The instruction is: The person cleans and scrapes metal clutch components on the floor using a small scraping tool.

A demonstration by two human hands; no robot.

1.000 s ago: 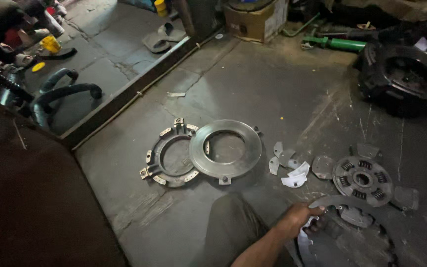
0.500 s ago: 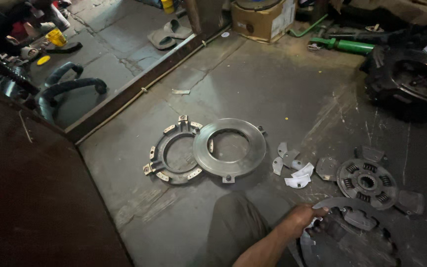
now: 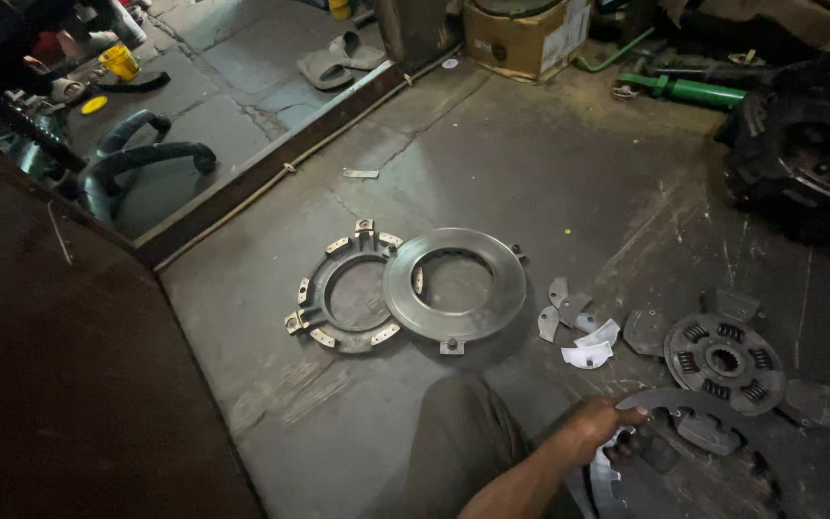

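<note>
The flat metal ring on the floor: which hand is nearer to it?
Right. The right hand grips a dark curved part, lower right of the flat metal ring. The left hand is not in view.

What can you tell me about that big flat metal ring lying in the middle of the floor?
The large flat grey metal ring lies flat on the grey concrete floor. It looks like smooth, dull steel with a wide round hole in the middle and small lugs sticking out at its rim, one clear at the near edge. Its left edge overlaps a darker notched metal ring with pale pads. Small pale metal pieces lie just to its right. No hand touches it.
</note>
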